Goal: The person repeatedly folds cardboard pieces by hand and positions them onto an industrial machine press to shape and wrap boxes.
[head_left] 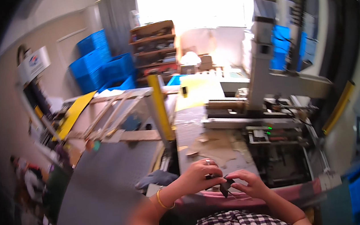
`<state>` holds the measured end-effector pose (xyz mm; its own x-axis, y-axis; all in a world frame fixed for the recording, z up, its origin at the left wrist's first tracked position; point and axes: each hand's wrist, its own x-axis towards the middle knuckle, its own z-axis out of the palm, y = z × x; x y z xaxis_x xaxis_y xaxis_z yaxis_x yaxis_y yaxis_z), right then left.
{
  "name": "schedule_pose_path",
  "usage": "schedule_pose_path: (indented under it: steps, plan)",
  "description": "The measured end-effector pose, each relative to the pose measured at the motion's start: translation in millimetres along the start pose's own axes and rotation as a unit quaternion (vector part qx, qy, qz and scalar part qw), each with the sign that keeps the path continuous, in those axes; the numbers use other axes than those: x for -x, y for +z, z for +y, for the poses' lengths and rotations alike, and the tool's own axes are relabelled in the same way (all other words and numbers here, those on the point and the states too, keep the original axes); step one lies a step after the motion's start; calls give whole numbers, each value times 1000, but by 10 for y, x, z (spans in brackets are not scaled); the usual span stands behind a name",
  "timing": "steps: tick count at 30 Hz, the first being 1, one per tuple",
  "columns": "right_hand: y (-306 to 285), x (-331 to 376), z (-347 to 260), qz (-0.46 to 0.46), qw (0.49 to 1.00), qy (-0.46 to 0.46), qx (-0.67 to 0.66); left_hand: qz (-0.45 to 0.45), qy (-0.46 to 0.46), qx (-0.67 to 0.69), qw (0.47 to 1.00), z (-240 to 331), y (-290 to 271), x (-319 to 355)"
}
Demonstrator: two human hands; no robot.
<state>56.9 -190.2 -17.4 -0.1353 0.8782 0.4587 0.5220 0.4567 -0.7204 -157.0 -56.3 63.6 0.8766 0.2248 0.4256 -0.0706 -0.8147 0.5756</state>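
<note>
A small dark, flat, angular piece [226,187] is held in front of my body, low in the middle of the head view. What it is made of I cannot make out. Thumb and fingertips of my left hand [202,175], which has a ring on it, pinch its upper left side. From the other side my right hand [249,183] grips the same piece between thumb and forefinger. Below them runs a pinkish padded cloth edge [284,193]. A crumpled grey-blue cloth [156,178] lies left of my left wrist.
A dark grey tabletop [95,190] spreads to the left, with a yellow post [160,108] beyond it. Brown sheet scraps [220,146] lie on the middle bench. A machine [277,132] with rails and green lights stands at right. Blue crates [89,69] are stacked far left.
</note>
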Motion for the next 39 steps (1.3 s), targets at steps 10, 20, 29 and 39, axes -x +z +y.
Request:
schedule_pose_path:
  steps: [10,20,29,39]
  plan:
    - [-929,243,485,149,978,112,-95,-137,17,22,990,-423,601,-1195]
    - [-1637,-327,1322,147,977,13,157,56,34,-58,996,-1111,948,-1837]
    - [-2727,-1518,2867,132,963,146,-186,60,-103,210,970,-2411,768,-3555]
    - [-2946,-1978,2420,321,943,5,-86,154,49,-37,986,-2339,521,-4009]
